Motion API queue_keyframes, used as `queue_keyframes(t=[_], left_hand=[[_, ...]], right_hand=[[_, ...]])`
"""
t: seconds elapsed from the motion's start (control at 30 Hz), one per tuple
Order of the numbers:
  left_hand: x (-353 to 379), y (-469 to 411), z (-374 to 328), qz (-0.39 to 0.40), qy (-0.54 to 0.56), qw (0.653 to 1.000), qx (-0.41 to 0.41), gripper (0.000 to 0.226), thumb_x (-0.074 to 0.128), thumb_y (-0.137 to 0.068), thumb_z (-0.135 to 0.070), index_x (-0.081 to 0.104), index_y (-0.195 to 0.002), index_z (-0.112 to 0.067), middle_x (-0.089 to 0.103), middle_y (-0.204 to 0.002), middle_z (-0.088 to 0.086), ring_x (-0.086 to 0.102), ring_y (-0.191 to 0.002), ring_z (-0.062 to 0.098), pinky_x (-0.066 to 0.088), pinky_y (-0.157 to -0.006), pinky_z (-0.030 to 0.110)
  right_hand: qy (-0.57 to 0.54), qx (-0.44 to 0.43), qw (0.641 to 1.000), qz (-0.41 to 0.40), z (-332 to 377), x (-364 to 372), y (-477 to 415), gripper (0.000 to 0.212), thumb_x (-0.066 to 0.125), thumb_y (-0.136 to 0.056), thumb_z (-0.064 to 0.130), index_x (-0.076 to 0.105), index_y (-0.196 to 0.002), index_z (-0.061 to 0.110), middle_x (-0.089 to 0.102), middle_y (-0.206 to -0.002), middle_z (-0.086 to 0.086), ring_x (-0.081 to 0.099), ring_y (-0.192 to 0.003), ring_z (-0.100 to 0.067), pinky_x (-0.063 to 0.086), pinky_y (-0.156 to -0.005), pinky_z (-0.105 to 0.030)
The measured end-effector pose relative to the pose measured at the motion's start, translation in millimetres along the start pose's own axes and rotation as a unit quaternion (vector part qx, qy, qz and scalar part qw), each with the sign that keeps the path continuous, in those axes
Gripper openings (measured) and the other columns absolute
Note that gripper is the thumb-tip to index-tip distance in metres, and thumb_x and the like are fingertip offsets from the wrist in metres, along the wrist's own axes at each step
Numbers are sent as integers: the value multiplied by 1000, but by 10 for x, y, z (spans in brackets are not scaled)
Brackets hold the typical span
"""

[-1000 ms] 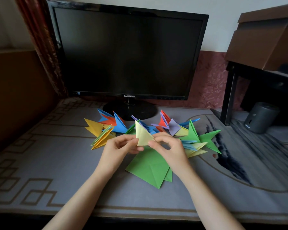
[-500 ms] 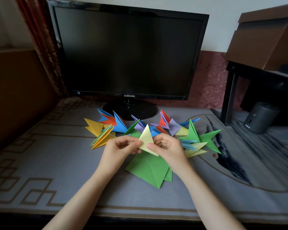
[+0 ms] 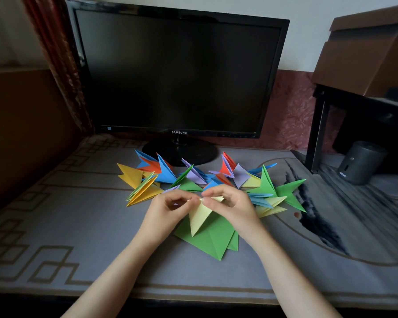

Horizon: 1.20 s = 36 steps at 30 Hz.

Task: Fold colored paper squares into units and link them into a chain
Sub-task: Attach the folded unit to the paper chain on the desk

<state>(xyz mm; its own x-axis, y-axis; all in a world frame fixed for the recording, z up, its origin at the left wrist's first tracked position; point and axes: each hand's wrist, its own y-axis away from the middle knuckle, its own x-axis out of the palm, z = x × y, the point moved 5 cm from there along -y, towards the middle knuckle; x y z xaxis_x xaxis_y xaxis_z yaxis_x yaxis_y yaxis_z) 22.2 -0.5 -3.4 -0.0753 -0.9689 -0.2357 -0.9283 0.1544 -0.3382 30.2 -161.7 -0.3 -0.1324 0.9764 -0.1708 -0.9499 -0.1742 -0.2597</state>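
Grey bench cover (image 3: 74, 221) with a tan key-pattern border on the left and a dark ink-style motif on the right, spread over the bench. Rear centre: black Samsung monitor (image 3: 177, 72), screen dark, on a round black base (image 3: 182, 152). Rear left: patterned reddish curtain (image 3: 55, 65). Right: black stand (image 3: 317, 125) carrying a brown cardboard box (image 3: 363, 53); beneath it, a dark cylindrical device (image 3: 361, 162) standing upright on the cover. In front of the monitor base: arc of folded paper units (image 3: 163, 171), running from orange-yellow pieces (image 3: 133, 177) on the left through blue, red, purple and pale yellow to bright green pieces (image 3: 290, 193) on the right, points splayed outward; whether every unit is linked to its neighbour cannot be told. Nearer the person, just below the arc: green folded paper (image 3: 211, 237), lying flat, several layers showing at its right edge. Above it: pale yellow unit (image 3: 200, 216), a narrow triangle with its tip pointing toward the person, held at its wide top edge. Left hand (image 3: 168, 216): fingers (image 3: 182, 198) curled, thumb and forefinger pinching the top left corner of the yellow unit. Right hand (image 3: 232, 207): fingers (image 3: 216, 191) curled, pinching the same top edge just beside the left fingertips. Both forearms bare, entering from the bottom edge. Whether the yellow tip touches the green paper cannot be told.
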Motion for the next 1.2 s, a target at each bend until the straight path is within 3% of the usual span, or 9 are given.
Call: queue_keyframes(t=[0.1, 0.23, 0.37, 0.47, 0.63, 0.8, 1.2], left_hand=[[22, 6, -15, -4, 0, 1000, 5, 10, 69, -80, -21, 72, -90, -21, 73, -85, -4, 67, -82, 8, 53, -75, 21], [-15, 5, 5, -33, 54, 997, -33, 30, 73, -67, -31, 69, -92, -13, 74, -78, 2, 68, -76, 7, 53, -70, 17], [23, -1, 73, -14, 39, 996, -79, 14, 75, -68, -30, 72, -77, -20, 75, -76, 1, 67, -72, 10, 50, -69, 23], [-17, -5, 74, -39, 23, 997, -67, 4, 75, -73, -21, 72, -75, -22, 73, -73, -2, 64, -66, 6, 49, -62, 17], [-50, 7, 58, -74, -21, 996, -54, 3, 71, -82, -15, 72, -83, -18, 69, -73, -3, 59, -63, 1, 48, -57, 13], [-23, 13, 76, -38, 15, 997, -73, 13, 69, -81, -21, 69, -88, -9, 69, -70, 13, 65, -58, 19, 54, -52, 26], [-83, 22, 18, -69, -55, 995, -38, 7, 71, -81, -16, 67, -80, -22, 66, -55, 3, 52, -47, 5, 41, -48, 13]], right_hand=[[14, 2, 1000, -2, -34, 16, -4, 15, 73, -79, 7, 71, -80, 22, 72, -85, 6, 65, -87, -7, 48, -80, -22], [-33, -9, 999, -34, -1, -26, -17, 13, 72, -78, 0, 70, -77, 12, 70, -78, 4, 64, -75, -4, 47, -70, -15], [-65, -4, 996, -67, -10, -51, -29, 11, 70, -78, -1, 68, -77, 10, 69, -81, -3, 62, -70, -7, 49, -61, -20], [-44, 10, 997, -57, -36, -44, -24, 11, 71, -78, 1, 69, -77, 11, 70, -75, 1, 63, -68, -8, 51, -58, -21], [0, 37, 998, -54, -87, -35, -23, 7, 73, -77, 4, 69, -79, 9, 71, -67, -3, 66, -58, -15, 47, -53, -20], [-25, 46, 996, -74, -106, -65, -35, 7, 71, -77, -1, 67, -78, 4, 69, -60, -3, 65, -51, -18, 50, -51, -22], [-58, 46, 995, -60, -112, -44, -48, 10, 68, -79, -4, 65, -78, 5, 67, -60, -5, 65, -50, -21, 53, -50, -26]])
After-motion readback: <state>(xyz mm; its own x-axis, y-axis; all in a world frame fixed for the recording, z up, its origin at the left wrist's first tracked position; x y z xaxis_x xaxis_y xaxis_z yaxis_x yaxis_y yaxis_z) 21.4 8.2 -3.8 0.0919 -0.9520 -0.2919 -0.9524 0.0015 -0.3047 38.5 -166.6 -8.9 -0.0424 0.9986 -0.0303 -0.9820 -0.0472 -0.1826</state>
